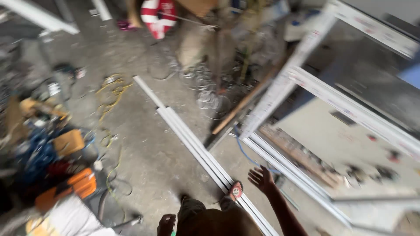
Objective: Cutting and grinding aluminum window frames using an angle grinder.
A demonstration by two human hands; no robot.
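The view is motion-blurred and looks down at a concrete floor. My right hand reaches forward with fingers spread, holding nothing, close to the lower rail of a white window frame. My left hand hangs low by my hip at the bottom edge, fingers curled; whether it holds something is unclear. Long white profile strips lie on the floor under my sandalled foot.
A large white window frame leans over a worktable at the right. A heap of tools, orange cases and yellow cable fills the left. A red-and-white striped object and a wooden stick lie farther ahead.
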